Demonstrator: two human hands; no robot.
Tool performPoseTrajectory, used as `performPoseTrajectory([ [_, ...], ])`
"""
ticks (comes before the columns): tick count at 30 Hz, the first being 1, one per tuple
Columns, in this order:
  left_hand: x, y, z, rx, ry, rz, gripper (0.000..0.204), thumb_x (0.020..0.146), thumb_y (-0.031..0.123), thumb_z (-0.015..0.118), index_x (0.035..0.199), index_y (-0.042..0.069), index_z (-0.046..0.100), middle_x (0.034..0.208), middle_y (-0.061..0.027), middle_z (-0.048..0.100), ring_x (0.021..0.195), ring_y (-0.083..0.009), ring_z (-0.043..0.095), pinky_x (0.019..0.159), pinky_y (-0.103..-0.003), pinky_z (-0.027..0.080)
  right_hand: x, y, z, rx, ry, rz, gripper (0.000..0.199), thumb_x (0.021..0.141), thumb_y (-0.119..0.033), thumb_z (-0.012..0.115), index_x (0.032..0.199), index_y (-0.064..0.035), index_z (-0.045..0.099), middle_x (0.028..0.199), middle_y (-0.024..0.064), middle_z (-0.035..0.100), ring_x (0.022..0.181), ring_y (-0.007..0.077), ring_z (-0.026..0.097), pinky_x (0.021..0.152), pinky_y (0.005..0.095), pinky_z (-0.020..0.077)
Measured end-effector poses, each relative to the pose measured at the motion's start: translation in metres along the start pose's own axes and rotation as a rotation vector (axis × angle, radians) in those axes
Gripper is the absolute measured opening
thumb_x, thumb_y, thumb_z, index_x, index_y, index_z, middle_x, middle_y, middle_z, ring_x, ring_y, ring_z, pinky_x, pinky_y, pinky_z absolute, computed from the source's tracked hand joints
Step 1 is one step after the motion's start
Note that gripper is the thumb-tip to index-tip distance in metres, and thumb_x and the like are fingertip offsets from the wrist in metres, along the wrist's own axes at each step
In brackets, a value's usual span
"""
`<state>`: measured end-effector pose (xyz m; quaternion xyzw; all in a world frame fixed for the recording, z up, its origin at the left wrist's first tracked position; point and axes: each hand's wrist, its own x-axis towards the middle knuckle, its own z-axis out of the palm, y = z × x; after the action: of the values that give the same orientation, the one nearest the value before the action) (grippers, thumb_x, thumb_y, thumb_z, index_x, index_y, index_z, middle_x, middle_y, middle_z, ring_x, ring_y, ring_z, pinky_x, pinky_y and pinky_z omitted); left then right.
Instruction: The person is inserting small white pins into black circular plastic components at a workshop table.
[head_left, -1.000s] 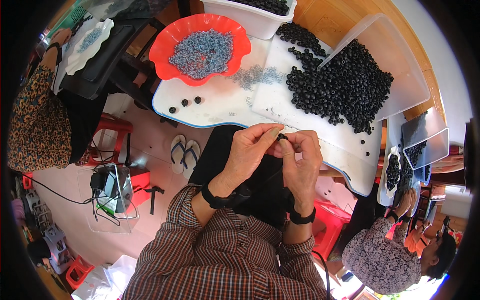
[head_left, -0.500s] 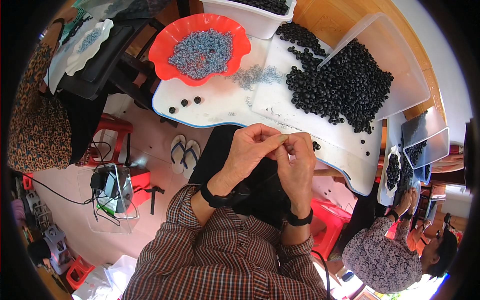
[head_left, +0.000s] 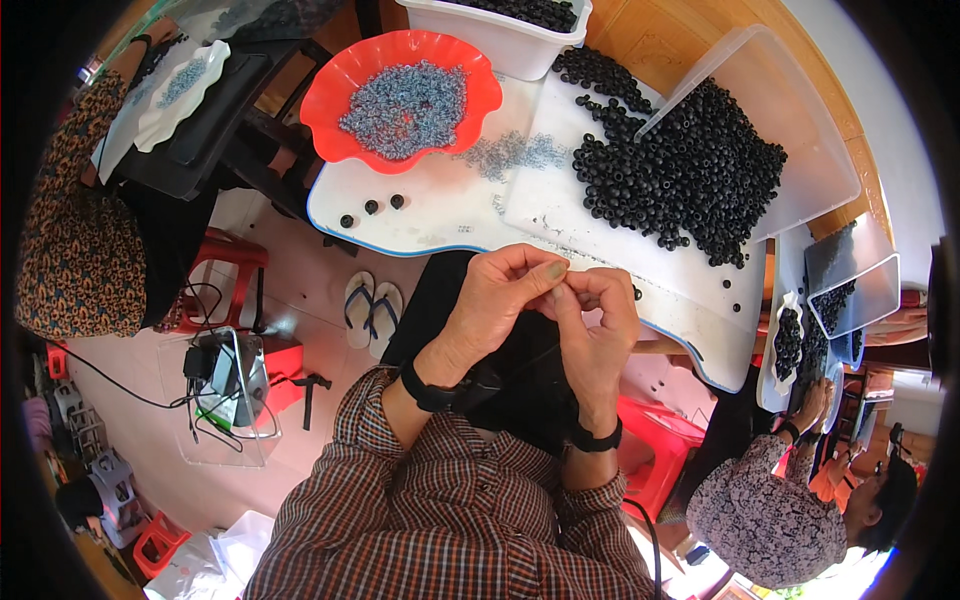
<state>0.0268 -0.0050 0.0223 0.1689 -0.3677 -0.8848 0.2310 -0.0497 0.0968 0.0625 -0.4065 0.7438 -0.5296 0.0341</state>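
Observation:
Just in front of the table's near edge, my left hand (head_left: 490, 305) and my right hand (head_left: 598, 325) meet fingertip to fingertip. Both are closed in a pinch, and whatever they hold is too small or too hidden to make out. A black ring-like part (head_left: 637, 293) shows just beside my right index finger. Beyond my hands, a big pile of black ring-like parts (head_left: 690, 165) lies on a white board (head_left: 535, 205). A red scalloped bowl (head_left: 325, 105) holds many tiny clear bluish pieces (head_left: 405, 110), with more scattered beside it (head_left: 515, 153).
Three black round parts (head_left: 371, 207) sit on the white table (head_left: 420, 225) at left. A clear plastic bin (head_left: 820, 180) lies tipped behind the pile, and a white tub (head_left: 490, 35) stands at the back. Co-workers sit at left (head_left: 85, 240) and right (head_left: 770, 510).
My right hand has shifted slightly right, and its thumb and fingers have changed position against the left fingertips. The left thumb has tilted a little. The pile and bowl stay as they were.

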Motion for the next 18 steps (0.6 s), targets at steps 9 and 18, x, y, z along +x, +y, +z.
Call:
performPoseTrajectory([
  [9,0.004,0.012,-0.008,-0.386,-0.195,-0.069,0.026,0.095,0.021,0.059,0.107,-0.002,0.062,0.086,-0.0107,0.067,0.067,-0.0148,0.061,0.062,-0.027,0.051,-0.012,0.006,-0.001,0.426,0.121,0.149,0.011,0.084,0.007,0.065,0.092,0.0013,0.063,0.093,0.0026,0.053,0.073,0.0062,0.049,0.063,0.0190,0.0412],
  [18,0.004,0.012,-0.010,-0.449,-0.225,-0.067,0.023,0.094,0.020,0.060,0.107,0.001,0.062,0.086,-0.0103,0.064,0.067,-0.0126,0.054,0.057,-0.024,0.044,-0.009,0.006,0.003,0.407,0.117,0.163,0.009,0.084,0.006,0.066,0.091,0.0007,0.064,0.091,0.0012,0.054,0.072,0.0051,0.048,0.062,0.0183,0.0400],
])
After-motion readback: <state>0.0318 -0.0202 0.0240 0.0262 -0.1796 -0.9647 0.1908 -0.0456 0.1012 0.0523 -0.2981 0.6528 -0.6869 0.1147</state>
